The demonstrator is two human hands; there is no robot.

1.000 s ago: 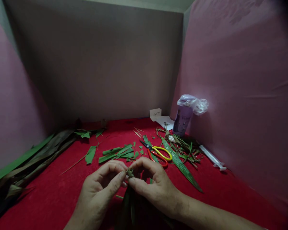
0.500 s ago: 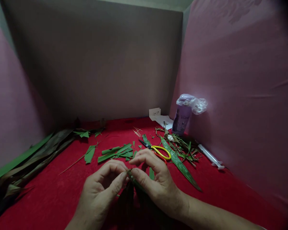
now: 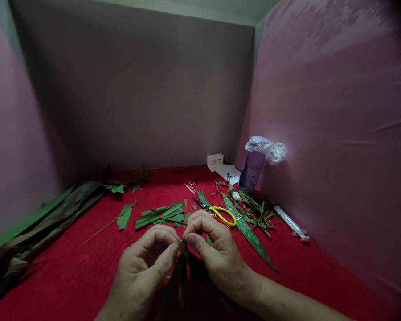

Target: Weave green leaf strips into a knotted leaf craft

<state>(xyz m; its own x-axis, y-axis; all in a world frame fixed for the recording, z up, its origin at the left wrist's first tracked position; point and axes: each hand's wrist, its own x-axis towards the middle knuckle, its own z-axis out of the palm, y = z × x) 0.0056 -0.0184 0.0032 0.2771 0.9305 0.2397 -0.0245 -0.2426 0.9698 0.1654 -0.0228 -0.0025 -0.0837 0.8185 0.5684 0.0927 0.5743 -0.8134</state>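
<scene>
Dark green leaf strips (image 3: 183, 278) hang below the fingertips of both hands, above the red cloth. My left hand (image 3: 147, 267) pinches the top end of the strips between thumb and forefinger. Close against it, my right hand (image 3: 217, 258) grips the same end from the right, with thumb and index finger nearly touching the left fingertips. The lower part of the strips is dark and hard to make out. Scissors (image 3: 223, 215) with yellow and red handles lie just beyond my right hand, partly hidden by it.
Cut green leaf pieces (image 3: 160, 215) lie ahead, near thin sticks (image 3: 190, 186). A long leaf (image 3: 250, 234), stems (image 3: 259, 214), a syringe (image 3: 291, 223), a purple cup (image 3: 252, 171) and white paper (image 3: 229, 172) are right. Long dried leaves (image 3: 50, 219) lie left.
My right thumb and fingers have closed in at the top of the leaf strips. The strips now hang lower and more spread below the hands. The view has shifted slightly.
</scene>
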